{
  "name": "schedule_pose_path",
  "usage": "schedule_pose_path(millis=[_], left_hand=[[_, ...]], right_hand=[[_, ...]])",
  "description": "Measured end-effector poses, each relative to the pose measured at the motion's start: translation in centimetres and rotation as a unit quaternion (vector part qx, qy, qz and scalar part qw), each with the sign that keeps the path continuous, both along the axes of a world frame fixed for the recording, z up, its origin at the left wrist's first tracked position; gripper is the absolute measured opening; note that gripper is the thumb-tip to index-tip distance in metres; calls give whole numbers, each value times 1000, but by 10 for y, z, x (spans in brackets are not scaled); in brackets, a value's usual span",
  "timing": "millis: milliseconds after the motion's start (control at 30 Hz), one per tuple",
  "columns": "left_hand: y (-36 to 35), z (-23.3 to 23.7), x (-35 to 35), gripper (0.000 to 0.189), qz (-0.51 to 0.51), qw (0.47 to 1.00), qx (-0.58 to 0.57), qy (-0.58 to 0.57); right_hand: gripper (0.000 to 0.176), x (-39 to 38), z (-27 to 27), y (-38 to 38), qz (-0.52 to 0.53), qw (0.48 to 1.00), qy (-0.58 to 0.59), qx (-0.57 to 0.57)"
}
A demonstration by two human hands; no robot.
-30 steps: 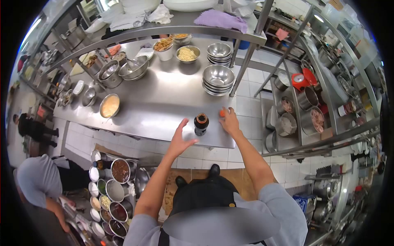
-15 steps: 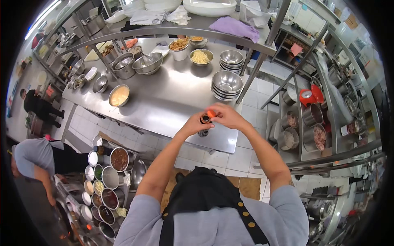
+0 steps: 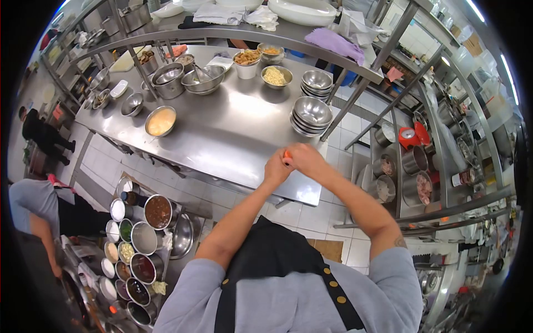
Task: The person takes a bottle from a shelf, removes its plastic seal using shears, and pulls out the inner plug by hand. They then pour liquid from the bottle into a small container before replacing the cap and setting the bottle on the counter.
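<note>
Both of my hands are together above the front right corner of the steel table. My left hand is closed around a dark bottle, whose body the fingers now hide. My right hand is closed at the bottle's top. Between the hands shows a small orange cap. Nearest to them, a stack of steel bowls stands on the table just beyond, with a second bowl stack behind it.
On the table are a bowl of yellowish liquid, a bowl of noodles and a white tub of fried pieces. A shelf crosses above. At lower left, a co-worker stands by several sauce pots. A rack is at right.
My right hand has brought the orange cap down against the bottle, and the hands have closed together. The bottle's open mouth, visible before, is now covered. The view has shifted slightly.
</note>
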State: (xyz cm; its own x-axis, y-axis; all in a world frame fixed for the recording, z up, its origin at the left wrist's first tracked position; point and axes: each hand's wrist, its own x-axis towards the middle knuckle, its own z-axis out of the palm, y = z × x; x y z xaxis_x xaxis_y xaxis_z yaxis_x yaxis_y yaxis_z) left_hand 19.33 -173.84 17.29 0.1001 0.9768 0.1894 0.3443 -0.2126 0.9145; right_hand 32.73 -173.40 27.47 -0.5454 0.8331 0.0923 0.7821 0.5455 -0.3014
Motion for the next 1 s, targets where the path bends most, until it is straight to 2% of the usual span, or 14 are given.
schedule_pose_path(millis=[33, 100, 133, 167, 233, 300, 333, 433, 533, 600, 700, 733, 833, 1000], left_hand=[[-1, 0, 2, 44, 41, 999, 24, 4], [-1, 1, 3, 44, 34, 999, 42, 2], [0, 2, 1, 45, 31, 998, 61, 3], [2, 4, -4, 45, 29, 998, 60, 3], [9, 25, -17, 40, -109, 994, -6, -17], [26, 13, -26, 40, -156, 987, -16, -38], [29, 9, -27, 41, -204, 977, -28, -54], [33, 6, -27, 42, -217, 974, -37, -49], [18, 7, -16, 50, -116, 989, 12, -91], [13, 4, -7, 49, -74, 995, 19, -63], [14, -5, -6, 47, -50, 997, 23, -44], [15, -4, -12, 45, -67, 996, 20, -50], [25, 17, -31, 42, -229, 970, -36, -72], [38, 4, -35, 50, -233, 971, -33, 42]], right_hand=[[33, -10, 4, -7, -3, 1000, -2, -1], [38, -26, 12, -19, -200, 979, -8, -23], [38, -22, 13, -18, -201, 979, -9, -23], [39, -13, 14, -17, -173, 984, 3, -33], [41, 4, 19, -16, -146, 988, 13, -41], [44, 16, 27, -15, 3, 1000, 3, -4], [44, 19, 28, -12, 3, 1000, 0, -6], [49, 15, 31, -4, 43, 998, -32, -27], [39, 6, 16, -10, 33, 999, 15, -10], [29, -4, -2, -18, -108, 992, 57, -14], [31, -10, -6, -23, -162, 986, 47, -15], [31, -6, -5, -22, -149, 987, 47, -19], [44, 8, 12, 0, 23, 989, -46, 140], [46, 0, 24, 24, 170, 972, -56, 151]])
